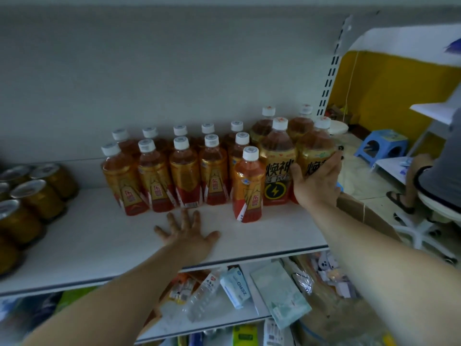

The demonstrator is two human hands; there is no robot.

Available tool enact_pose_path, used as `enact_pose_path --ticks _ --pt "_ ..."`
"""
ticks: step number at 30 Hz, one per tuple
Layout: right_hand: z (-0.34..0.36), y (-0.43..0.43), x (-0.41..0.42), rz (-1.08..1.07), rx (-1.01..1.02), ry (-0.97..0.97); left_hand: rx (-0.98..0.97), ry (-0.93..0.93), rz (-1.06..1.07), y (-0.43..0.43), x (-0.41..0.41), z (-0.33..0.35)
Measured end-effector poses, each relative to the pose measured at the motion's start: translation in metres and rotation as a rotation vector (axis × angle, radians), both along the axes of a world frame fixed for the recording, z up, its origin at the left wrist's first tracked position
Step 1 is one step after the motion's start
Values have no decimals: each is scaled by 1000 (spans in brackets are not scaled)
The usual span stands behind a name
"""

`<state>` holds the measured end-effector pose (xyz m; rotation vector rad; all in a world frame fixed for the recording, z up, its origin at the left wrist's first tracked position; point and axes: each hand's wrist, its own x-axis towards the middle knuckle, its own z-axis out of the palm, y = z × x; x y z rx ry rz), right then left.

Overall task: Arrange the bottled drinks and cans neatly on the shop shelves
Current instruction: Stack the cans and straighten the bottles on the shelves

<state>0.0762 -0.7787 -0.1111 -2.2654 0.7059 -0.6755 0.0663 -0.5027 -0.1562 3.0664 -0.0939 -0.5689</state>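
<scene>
1. Bottled drinks stand upright on the white shelf, packed toward its back and right end: small orange bottles in rows, four larger bottles at the right end.
2. Right hand: wrapped round the front large bottle nearest the shelf's right edge. Thumb on its left side, fingers curling round the right; dark nails just visible. Grip looks closed on the bottle; its base is hidden behind the wrist.
3. Left hand: flat on bare shelf near the front edge, palm down, fingers spread, holding nothing.
4. One small bottle stands forward of its rows, just beside the second large bottle. It looks like the stray.
5. Key relation: the stray lies to the right of and slightly behind the left fingertips, long axis vertical. Left hand is free and near; right hand is occupied. Judgement: the left hand suits a push back into line.
6. Cans sit grouped at the shelf's left end, well apart from both hands.
7. Risk: tightly packed rows; a nudge could topple neighbours.
</scene>
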Motion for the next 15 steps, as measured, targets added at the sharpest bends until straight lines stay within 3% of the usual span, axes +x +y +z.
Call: enact_pose_path --ticks 4,8,15 --pt "30 9 -18 -43 19 215 -137 112 -92 23 12 22" --pt "74 49 -39 77 -202 137 -418 40 -197 72 1 64" --pt "136 231 -47 465 -459 255 -385 -195 -207 194 -49 127"
